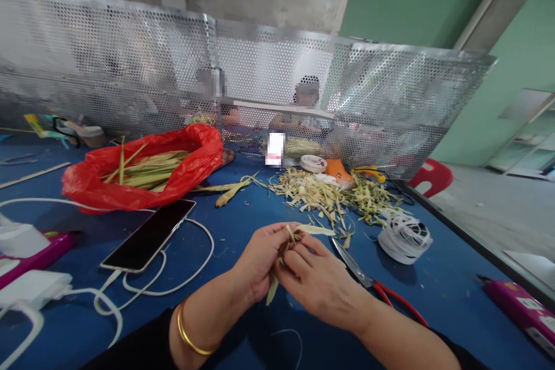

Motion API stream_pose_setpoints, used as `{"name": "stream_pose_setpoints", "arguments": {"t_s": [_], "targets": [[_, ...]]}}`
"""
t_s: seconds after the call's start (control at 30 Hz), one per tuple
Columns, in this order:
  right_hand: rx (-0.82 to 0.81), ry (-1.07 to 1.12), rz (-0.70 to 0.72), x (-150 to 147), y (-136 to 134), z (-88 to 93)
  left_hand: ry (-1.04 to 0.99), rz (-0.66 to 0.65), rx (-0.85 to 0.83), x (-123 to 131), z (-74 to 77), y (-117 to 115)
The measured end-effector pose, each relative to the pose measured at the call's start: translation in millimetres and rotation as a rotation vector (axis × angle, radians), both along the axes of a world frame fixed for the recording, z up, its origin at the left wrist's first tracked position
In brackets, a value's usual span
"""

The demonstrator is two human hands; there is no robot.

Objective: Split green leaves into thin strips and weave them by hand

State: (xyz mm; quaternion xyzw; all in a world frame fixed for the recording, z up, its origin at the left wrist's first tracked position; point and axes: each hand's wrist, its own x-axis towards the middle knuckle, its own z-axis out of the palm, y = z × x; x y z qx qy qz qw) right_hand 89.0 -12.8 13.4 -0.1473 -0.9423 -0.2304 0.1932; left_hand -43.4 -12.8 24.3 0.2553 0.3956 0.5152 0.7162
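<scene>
Both hands meet over the middle of the blue table, working on pale green-yellow leaf strips [317,230]. My left hand [262,260] has its fingers closed round the strips from the left, and a gold bangle circles that wrist. My right hand [316,277] pinches the same strips from the right; its fingertips are partly hidden. One strip end sticks out to the right above the fingers, another hangs below the hands. Just right of my right hand lie scissors [362,274] with red handles, partly covered by my forearm.
A red plastic bag [143,191] of long leaves stands at left. Near it lie a phone [150,237], white cables and a purple power strip [39,254]. A heap of leaf scraps [312,188] and a white ribbon roll [405,237] are ahead right. Perforated metal panels [277,63] close the back; people sit behind.
</scene>
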Motion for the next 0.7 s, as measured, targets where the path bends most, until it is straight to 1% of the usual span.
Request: {"name": "stream_pose_setpoints", "arguments": {"t_s": [0.07, 0.13, 0.2, 0.27, 0.3, 0.37, 0.43, 0.5, 0.6, 0.7], "targets": [[-0.040, 0.091, 0.021, 1, 1, -1.7, 0.016, -0.009, 0.021, 1, -2.0, -1], [-0.162, 0.319, 0.004, 4, 3, -1.8, 0.042, -0.001, 0.044, -1, -2.5, 0], [-0.358, 0.603, -0.078, 8, 7, -1.0, 0.084, 0.025, 0.063, -4, -2.3, 1], [-0.558, 0.802, -0.203, 11, 11, -0.6, 0.137, 0.037, 0.088, -6, -1.9, 1], [-0.642, 0.852, -0.261, 11, 13, -0.6, 0.162, 0.040, 0.103, -6, -1.9, 1], [-0.792, 0.878, -0.347, 11, 16, -1.0, 0.198, 0.044, 0.134, -6, -1.7, 1], [-0.921, 0.879, -0.384, 9, 18, -1.7, 0.220, 0.048, 0.145, -6, -1.3, 1], [-1.028, 0.899, -0.388, 8, 19, -2.5, 0.227, 0.072, 0.136, -5, -0.6, 0], [-1.168, 0.990, -0.368, 5, 20, -4.5, 0.236, 0.100, 0.132, -5, 0.6, 0], [-1.342, 1.126, -0.262, 3, 23, -6.6, 0.261, 0.065, 0.145, -6, 0.8, 0]]}}
